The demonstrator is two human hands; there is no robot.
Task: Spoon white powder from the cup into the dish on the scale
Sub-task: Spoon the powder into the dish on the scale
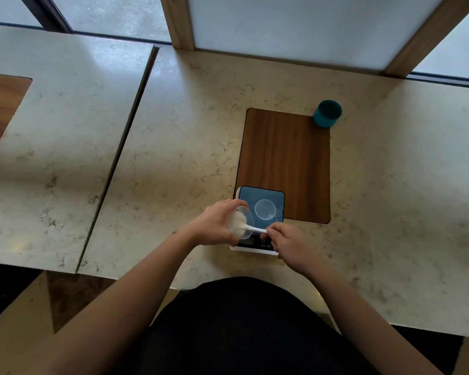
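Note:
A clear plastic cup with white powder inside is tilted toward the right, gripped by my left hand over the scale's front left corner. My right hand pinches the handle of a white spoon, whose bowl reaches into the cup's mouth. A small clear round dish sits in the middle of the blue platform of the scale. The dish looks empty. The scale's dark display strip is partly hidden by both hands.
The scale rests on the near left corner of a brown wooden inlay in the marble counter. A teal cup stands at the inlay's far right corner. A seam divides the counter from another slab on the left.

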